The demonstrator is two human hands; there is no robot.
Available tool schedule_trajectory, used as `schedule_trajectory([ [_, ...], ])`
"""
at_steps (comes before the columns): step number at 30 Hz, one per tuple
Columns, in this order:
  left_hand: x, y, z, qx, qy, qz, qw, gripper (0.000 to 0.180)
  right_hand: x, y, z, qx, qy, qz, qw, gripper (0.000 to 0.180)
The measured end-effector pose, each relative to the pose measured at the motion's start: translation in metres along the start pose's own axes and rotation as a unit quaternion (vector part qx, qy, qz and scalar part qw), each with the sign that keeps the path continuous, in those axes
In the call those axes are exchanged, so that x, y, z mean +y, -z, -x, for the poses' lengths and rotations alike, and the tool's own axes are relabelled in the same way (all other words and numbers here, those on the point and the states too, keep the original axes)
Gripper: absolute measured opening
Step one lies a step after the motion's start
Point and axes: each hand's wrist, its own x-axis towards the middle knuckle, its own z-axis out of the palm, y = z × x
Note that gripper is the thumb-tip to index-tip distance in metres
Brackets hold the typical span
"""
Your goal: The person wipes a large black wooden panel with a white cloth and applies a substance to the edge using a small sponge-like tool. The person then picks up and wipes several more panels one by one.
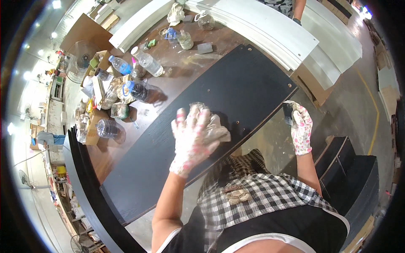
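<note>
A long black wooden panel (236,88) lies across a brown worktable (168,71). My left hand (192,137), in a white glove with pink spots, presses flat on a crumpled pale cloth (219,128) near the panel's front edge. My right hand (301,126), gloved the same way, is off the panel's right end and closed around a small dark object (288,113); what that object is I cannot tell.
Several plastic water bottles (143,61), jars and clutter crowd the table's left and far side. White boards (270,29) lie beyond the panel, with another person (291,6) at the top. Black panels (88,185) stack at the left, dark boxes (358,177) at the right.
</note>
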Motion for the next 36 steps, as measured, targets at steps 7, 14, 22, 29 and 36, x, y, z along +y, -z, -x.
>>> schedule_trajectory([
  [7,-0.016,-0.052,0.035,-0.021,0.088,0.077,0.993,0.119,0.018,-0.047,0.028,-0.004,-0.091,0.021,0.996,0.026],
  [14,-0.018,-0.106,-0.051,0.053,-0.14,0.171,0.974,0.029,0.004,-0.073,0.066,-0.018,0.013,0.142,0.99,0.022],
  [22,-0.07,-0.017,0.006,0.095,-0.109,0.119,0.982,0.03,-0.005,-0.085,0.075,0.048,0.03,0.075,0.996,0.024],
  [29,-0.16,-0.038,0.066,0.057,-0.086,0.025,0.994,0.056,0.004,-0.139,0.092,0.015,-0.009,0.13,0.991,0.023],
  [36,-0.147,-0.041,0.065,0.112,-0.04,0.101,0.988,0.054,0.009,-0.171,0.099,-0.042,0.007,0.181,0.983,0.023],
])
